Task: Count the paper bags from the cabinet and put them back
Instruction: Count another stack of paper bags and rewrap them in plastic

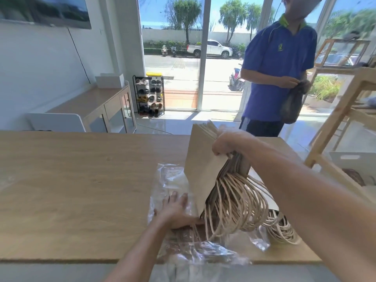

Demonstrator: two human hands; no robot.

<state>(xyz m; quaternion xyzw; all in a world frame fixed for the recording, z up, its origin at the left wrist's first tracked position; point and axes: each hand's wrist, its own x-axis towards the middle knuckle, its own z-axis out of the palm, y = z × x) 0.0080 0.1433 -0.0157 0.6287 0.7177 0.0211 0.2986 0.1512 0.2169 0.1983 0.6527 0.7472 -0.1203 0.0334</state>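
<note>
Gripping the stack of paper bags (pixel 203 165) with fingers curled round one edge, the right hand (pixel 225 143) holds it tilted above the wooden table (pixel 81 180), twine handles (pixel 234 204) dangling. The left hand (pixel 177 210) lies flat, fingers straight, on the clear plastic wrap (pixel 168 176) beneath.

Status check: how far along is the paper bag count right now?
Done: the stack of brown paper bags with twisted-cord handles is out at the light wooden table, raised above the clear plastic wrapper. In hand: the right hand grips the stack, handles hanging down; the left hand presses flat on the wrapper. Left: how many are counted cannot be told; the return to the cabinet remains.
</note>
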